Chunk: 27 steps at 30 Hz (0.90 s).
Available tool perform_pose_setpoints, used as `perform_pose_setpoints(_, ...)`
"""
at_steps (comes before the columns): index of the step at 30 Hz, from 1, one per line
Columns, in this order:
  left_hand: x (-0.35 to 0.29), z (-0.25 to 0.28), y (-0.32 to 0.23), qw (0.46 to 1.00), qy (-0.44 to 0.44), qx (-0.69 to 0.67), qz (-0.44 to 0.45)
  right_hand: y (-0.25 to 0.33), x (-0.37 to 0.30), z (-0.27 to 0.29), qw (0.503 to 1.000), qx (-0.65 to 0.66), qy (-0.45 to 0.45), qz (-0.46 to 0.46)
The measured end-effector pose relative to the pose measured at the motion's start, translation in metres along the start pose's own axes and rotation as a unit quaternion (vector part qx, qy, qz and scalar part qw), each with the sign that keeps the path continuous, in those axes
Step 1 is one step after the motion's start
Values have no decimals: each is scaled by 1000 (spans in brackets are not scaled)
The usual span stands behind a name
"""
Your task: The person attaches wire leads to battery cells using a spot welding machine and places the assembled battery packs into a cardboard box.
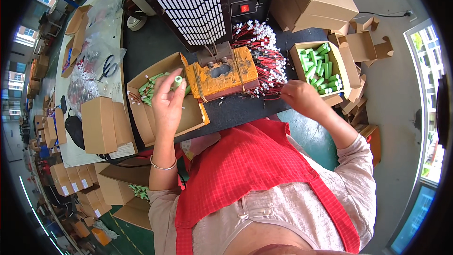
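Between the thumb and fingers of my left hand (168,104) is a green cylindrical battery cell (178,80), its pale end facing up. This hand is above an open cardboard box (188,126) containing green cells with wires attached. To its right stands a block wrapped in yellow tape (240,68), with a dark-stained hollow on top, beneath the head of a black machine (191,14). My right hand (302,97) has its fingers closed at the right edge of a pile of red and black wires with white connectors (269,61); what its fingertips grip is hidden.
Right of the wires, a cardboard box (348,68) holds loose green cells. Large cartons (321,0) stand behind it. On the left a pale table (75,141) bears scissors (108,67), plastic bags and a folded carton (106,125). More boxes stand below.
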<state>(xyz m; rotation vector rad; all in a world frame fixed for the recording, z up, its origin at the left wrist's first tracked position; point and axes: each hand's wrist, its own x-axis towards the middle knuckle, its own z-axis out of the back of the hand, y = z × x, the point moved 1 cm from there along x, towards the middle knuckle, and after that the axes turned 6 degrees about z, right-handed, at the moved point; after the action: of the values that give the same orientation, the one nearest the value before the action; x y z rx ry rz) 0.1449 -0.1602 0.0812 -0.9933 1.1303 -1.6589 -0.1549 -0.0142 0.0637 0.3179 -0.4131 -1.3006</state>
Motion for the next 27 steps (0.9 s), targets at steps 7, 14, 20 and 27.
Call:
perform_pose_setpoints(7,-1,-31,-4,998,0,-70,-7,29,14,65,959,192,-105,-181)
perform_pose_setpoints(14,9,-52,-17,998,54,42,-13,50,38,31,933,331,-76,-117)
perform_pose_setpoints(20,14,-57,-15,991,32,63,-118,60,59,30,965,247,-61,-58)
perform_pose_setpoints(27,14,-59,-15,992,37,55,-105,63,68,34,968,240,-46,-52)
